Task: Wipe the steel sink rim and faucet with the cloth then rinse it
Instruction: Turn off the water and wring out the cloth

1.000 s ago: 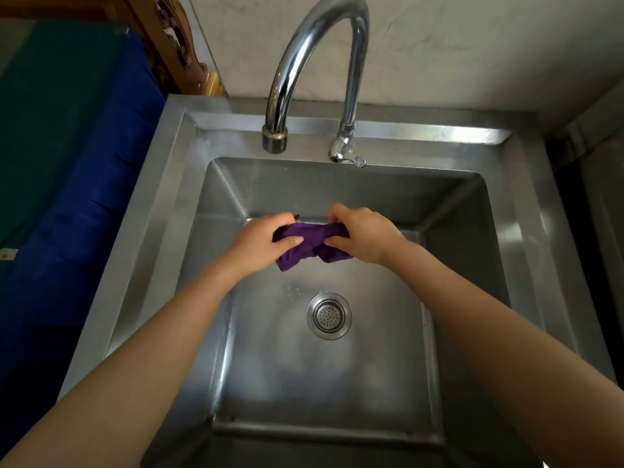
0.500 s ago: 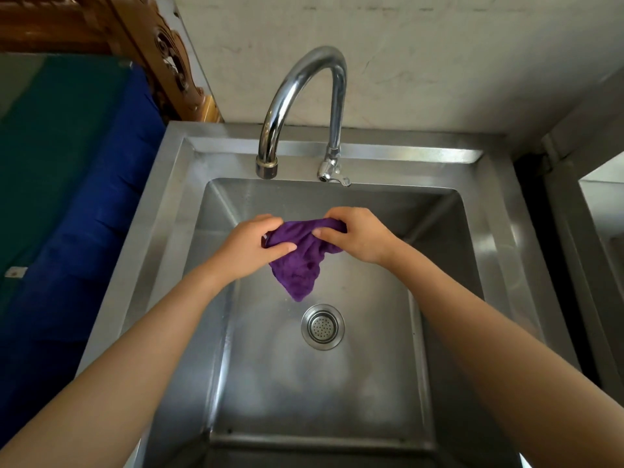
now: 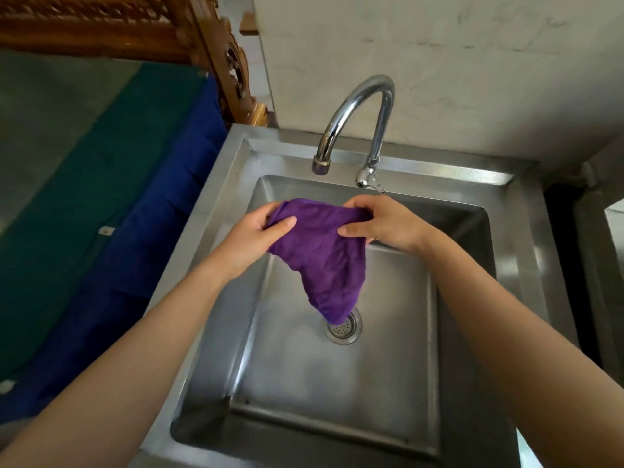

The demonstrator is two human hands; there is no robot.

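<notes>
Purple cloth (image 3: 320, 255), unlabelled, between both hands

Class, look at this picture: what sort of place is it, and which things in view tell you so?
Probably a home washing-up corner, perhaps a kitchen or utility area. A steel sink with a curved faucet stands against a plain wall, and carved wooden furniture beside it suggests a house.

Soft daylight. Bright shine on the tap (image 3: 358, 119) above the hands. Dark in the sink (image 3: 337, 434) corner below them. Edges bend.
</notes>
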